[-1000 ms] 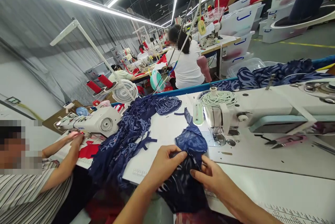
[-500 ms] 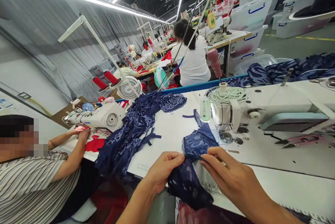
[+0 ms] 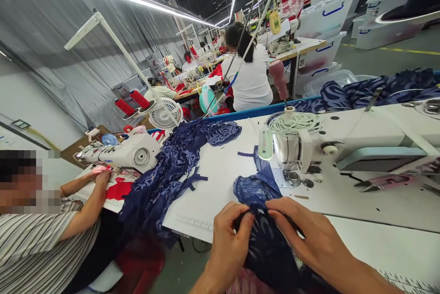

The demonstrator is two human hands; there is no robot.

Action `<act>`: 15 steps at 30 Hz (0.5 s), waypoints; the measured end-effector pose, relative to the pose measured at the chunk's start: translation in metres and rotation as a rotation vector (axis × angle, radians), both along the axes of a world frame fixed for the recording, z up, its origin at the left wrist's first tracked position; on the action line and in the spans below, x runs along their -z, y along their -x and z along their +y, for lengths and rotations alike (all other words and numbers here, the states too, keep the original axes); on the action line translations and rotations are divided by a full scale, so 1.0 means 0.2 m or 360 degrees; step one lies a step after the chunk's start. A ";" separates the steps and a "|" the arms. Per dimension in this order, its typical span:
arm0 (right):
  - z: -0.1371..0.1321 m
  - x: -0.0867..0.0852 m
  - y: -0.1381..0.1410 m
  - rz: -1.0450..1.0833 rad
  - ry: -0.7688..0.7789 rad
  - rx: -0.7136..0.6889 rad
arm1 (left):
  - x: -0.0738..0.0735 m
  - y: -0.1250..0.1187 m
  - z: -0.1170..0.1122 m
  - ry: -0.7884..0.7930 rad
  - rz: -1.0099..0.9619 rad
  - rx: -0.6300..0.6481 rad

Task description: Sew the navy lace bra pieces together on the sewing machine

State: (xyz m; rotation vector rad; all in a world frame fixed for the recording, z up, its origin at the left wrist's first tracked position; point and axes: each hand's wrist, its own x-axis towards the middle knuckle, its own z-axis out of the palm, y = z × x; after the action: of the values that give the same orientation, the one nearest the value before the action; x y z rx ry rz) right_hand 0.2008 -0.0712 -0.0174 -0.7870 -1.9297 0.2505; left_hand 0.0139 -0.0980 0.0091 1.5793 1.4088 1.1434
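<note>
My left hand (image 3: 229, 241) and my right hand (image 3: 305, 234) both pinch a piece of navy patterned fabric (image 3: 256, 193) at the near edge of the white sewing table (image 3: 220, 170). The cloth hangs down between my wrists toward my lap. Its far end lies flat on the table and reaches toward the needle area of the white sewing machine (image 3: 309, 147) just beyond my right hand. A coil of whitish cord (image 3: 295, 122) sits on top of that machine.
A heap of the same navy fabric (image 3: 172, 170) trails across the table's left side and off its edge. A person in a striped shirt (image 3: 41, 248) works at another sewing machine (image 3: 120, 154) on the left. More navy cloth (image 3: 371, 90) lies behind my machine. Snips (image 3: 381, 182) rest at right.
My two hands have come closer together and nearer to me, gathering the navy piece; the left hand now grips it from the side instead of lying over it.
</note>
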 end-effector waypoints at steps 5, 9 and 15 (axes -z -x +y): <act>0.01 -0.03 -0.05 -0.0033 0.0078 -0.0092 | 0.03 -0.02 -0.01 -0.0256 0.0256 -0.0093; 0.01 -0.02 -0.05 -0.0009 0.0163 -0.0024 | 0.03 -0.04 0.00 -0.0021 0.0106 -0.0074; 0.03 -0.03 -0.03 0.0101 0.0392 -0.0130 | 0.03 -0.05 0.03 -0.0604 0.0403 -0.0061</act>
State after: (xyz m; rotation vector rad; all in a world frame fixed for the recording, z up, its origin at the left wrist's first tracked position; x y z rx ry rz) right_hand 0.2067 -0.0647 -0.0107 -0.8496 -1.8951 0.5649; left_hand 0.0231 -0.0912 0.0040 2.0296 1.4459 1.3287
